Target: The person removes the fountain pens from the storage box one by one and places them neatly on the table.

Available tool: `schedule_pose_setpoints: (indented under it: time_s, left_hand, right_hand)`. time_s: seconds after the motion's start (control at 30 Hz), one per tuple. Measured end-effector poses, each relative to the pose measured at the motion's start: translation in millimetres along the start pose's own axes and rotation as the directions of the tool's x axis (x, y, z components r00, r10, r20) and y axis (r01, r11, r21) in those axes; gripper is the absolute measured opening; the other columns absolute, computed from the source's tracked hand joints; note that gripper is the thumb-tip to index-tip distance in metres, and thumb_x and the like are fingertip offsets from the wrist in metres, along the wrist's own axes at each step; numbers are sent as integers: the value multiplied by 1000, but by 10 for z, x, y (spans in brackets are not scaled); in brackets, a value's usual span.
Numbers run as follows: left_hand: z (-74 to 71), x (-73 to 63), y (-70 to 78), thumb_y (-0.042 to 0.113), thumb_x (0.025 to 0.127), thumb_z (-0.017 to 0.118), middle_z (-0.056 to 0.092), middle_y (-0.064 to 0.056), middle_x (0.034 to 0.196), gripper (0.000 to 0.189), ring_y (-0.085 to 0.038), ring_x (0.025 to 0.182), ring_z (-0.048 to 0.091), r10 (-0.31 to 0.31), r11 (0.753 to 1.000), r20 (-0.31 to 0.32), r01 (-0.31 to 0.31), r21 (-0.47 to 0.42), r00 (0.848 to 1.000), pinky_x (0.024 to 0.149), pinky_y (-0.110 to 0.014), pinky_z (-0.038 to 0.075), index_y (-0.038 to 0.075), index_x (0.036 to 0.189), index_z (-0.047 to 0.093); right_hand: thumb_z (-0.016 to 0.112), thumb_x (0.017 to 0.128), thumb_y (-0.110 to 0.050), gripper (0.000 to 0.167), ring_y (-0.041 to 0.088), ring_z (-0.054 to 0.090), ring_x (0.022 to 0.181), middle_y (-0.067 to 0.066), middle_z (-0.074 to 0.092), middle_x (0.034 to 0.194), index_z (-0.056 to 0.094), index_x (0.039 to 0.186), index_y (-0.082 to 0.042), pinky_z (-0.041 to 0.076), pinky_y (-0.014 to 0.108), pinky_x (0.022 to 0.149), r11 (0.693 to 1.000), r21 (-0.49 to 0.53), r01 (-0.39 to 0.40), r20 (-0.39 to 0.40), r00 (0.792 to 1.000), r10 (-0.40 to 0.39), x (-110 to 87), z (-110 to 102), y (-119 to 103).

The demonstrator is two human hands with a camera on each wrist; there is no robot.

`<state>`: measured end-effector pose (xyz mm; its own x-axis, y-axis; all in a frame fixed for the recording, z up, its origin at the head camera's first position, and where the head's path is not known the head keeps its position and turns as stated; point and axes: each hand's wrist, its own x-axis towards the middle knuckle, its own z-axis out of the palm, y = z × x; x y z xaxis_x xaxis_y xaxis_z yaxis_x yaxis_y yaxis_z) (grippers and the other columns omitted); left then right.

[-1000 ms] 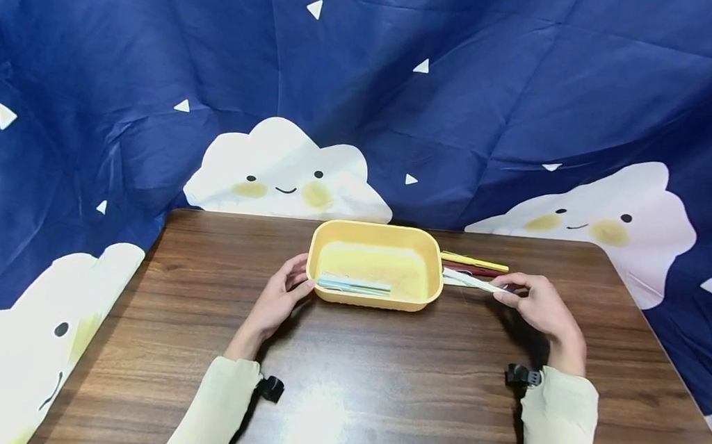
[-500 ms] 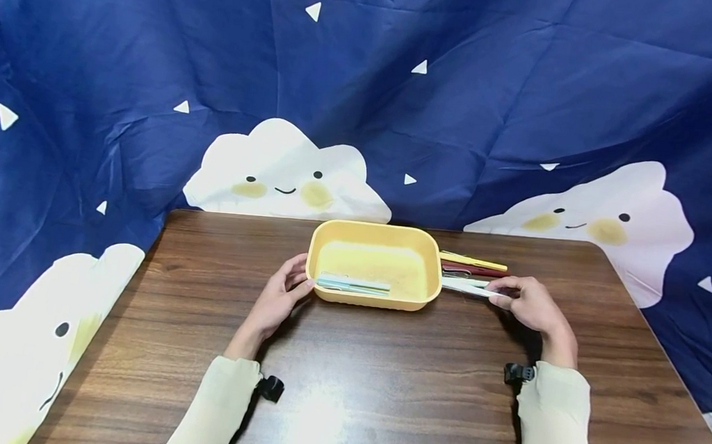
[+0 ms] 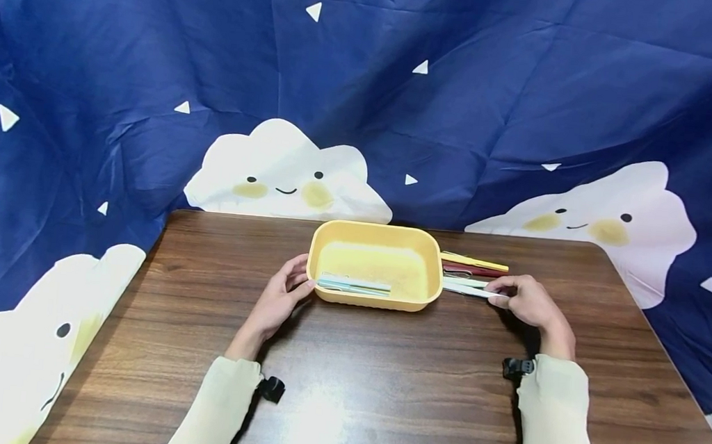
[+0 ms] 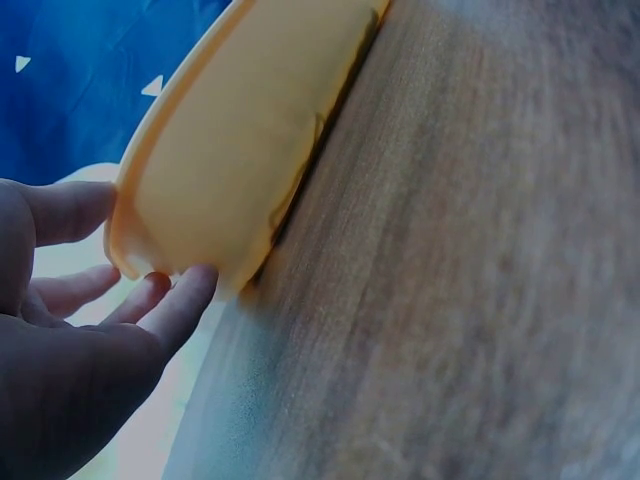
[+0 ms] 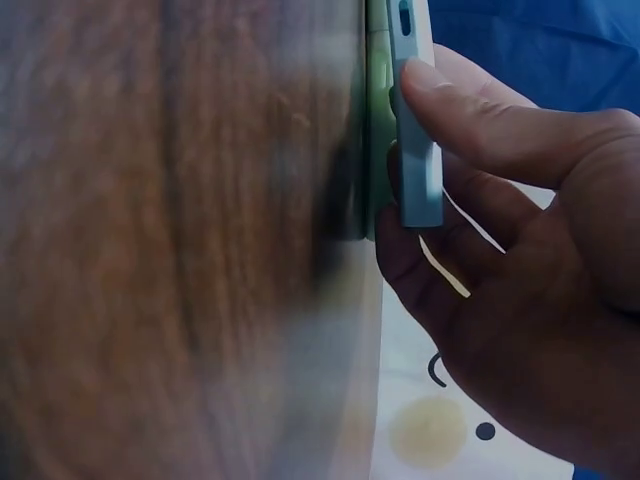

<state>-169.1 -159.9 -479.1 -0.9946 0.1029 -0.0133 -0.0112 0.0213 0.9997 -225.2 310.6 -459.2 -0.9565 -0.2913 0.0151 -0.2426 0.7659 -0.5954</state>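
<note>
A yellow plastic tray (image 3: 375,265) stands at the middle of the brown wooden table (image 3: 380,391). Pale blue pens (image 3: 354,284) lie along its near wall. My left hand (image 3: 300,277) rests with straight fingers against the tray's near left corner (image 4: 250,150), thumb by the rim. My right hand (image 3: 501,295) pinches a pale blue-grey pen (image 3: 466,289) by its end, low over the table just right of the tray. In the right wrist view the thumb (image 5: 470,110) presses the pen (image 5: 418,150) against the fingers.
A yellow pen (image 3: 475,262) and a dark red pen (image 3: 471,270) lie on the table right of the tray, behind the held one. A pale green pen (image 5: 375,120) lies beside the held one. Blue cloud-print cloth (image 3: 366,97) hangs behind and around the table.
My right hand has shifted slightly left and nearer with the pale pen, bringing it lower beside the tray. The left hand and the tray have stayed put.
</note>
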Motion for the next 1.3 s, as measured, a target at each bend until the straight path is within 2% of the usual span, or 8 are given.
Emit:
schedule_pose_setpoints:
  time_s: [0.17, 0.37, 0.67, 0.87, 1.13, 1.3]
  left_hand:
    - [-3, -2, -6, 2, 100, 61, 47, -23, 147, 58, -37, 133, 47, 6, 1000, -1, -6, 1, 1000, 96, -20, 46, 3, 153, 38]
    - [-1, -11, 1, 3, 100, 61, 47, -22, 146, 58, -36, 132, 48, 6, 1000, -4, -6, 2, 1000, 96, -21, 46, 3, 153, 39]
    - [-1, -18, 8, 4, 100, 62, 47, -23, 146, 58, -37, 132, 48, 9, 1000, -4, -9, -1, 1000, 95, -20, 46, 3, 153, 38]
    - [2, -22, 10, 4, 100, 62, 47, -23, 146, 58, -37, 132, 48, 10, 1000, -3, -10, -5, 1000, 95, -20, 46, 2, 153, 38]
    - [0, -22, 7, 2, 99, 62, 47, -25, 146, 59, -38, 132, 48, 13, 1000, 3, -13, -15, 1000, 95, -20, 46, 1, 153, 38]
    - [-3, -13, -3, 2, 99, 61, 46, -25, 146, 59, -38, 133, 47, 15, 1000, 2, -14, -11, 1000, 97, -21, 46, 1, 153, 37]
  right_hand:
    - [78, 87, -4, 9, 22, 58, 81, 10, 69, 85, 76, 95, 0, 46, 34, 73, 1000, 11, -12, -12, 1000, 12, 36, 8, 13]
    - [79, 86, -5, 11, 32, 60, 91, 18, 71, 94, 76, 95, 1, 46, 43, 81, 999, 21, -48, -27, 998, 49, 53, 18, 7]
    - [79, 87, -7, 14, 39, 61, 98, 25, 70, 103, 77, 97, 1, 46, 49, 87, 997, 19, -79, -38, 996, 80, 46, 26, 49]
    - [79, 86, -7, 13, 33, 60, 92, 21, 71, 98, 77, 96, 1, 47, 44, 83, 996, 17, -89, -45, 995, 90, 69, 49, 71]
    - [79, 87, -7, 16, 44, 59, 100, 29, 68, 108, 76, 99, 2, 45, 53, 87, 996, 11, -92, -72, 993, 93, 69, 53, 52]
    - [79, 86, -7, 17, 37, 60, 92, 24, 70, 99, 76, 100, 2, 46, 46, 80, 996, 7, -88, -85, 993, 88, 66, 50, 27]
